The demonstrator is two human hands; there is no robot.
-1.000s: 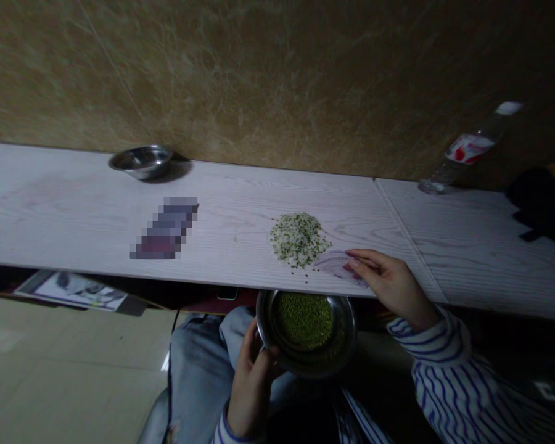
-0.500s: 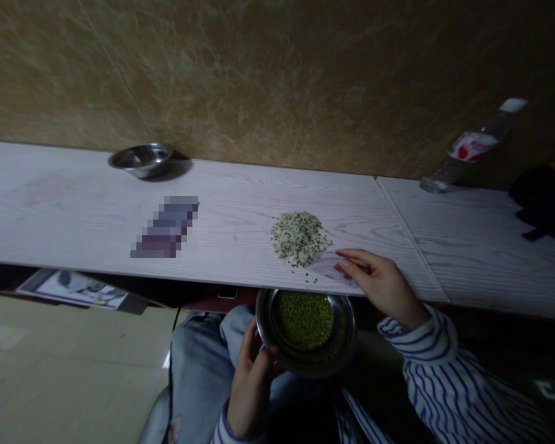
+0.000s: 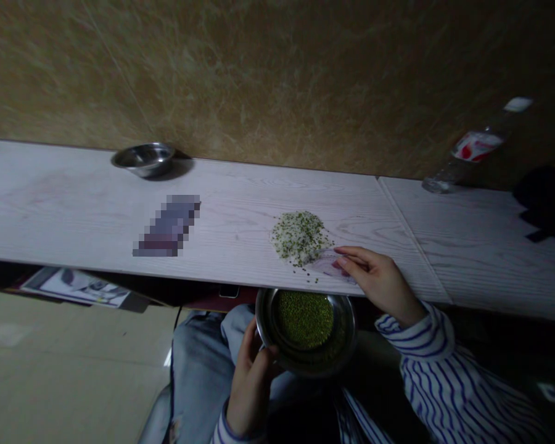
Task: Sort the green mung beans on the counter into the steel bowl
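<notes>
My left hand [image 3: 252,382] is closed on the rim of a steel bowl [image 3: 345,354], held below the table's front edge. Green mung beans [image 3: 305,319] cover the bowl's bottom. Between the thumb and fingers of my right hand [image 3: 377,277] is a clear plastic protractor [image 3: 326,261] with fine markings. Its far edge touches the near right side of a pile [image 3: 300,235] of white rice-like grains mixed with mung beans. A few loose beans lie just in front of the pile.
Another steel bowl [image 3: 143,161] stands at the back left by the wall. A blurred-out flat object [image 3: 169,227] lies nearer. On the right stands a clear bottle [image 3: 476,147] with a white cap, beside a dark item [image 3: 548,200]. Papers [image 3: 81,287] sit on a shelf under the table [image 3: 231,191].
The view has shifted very slightly. My right hand and the protractor have barely moved at the pile's edge; my left hand keeps the bowl in the same place.
</notes>
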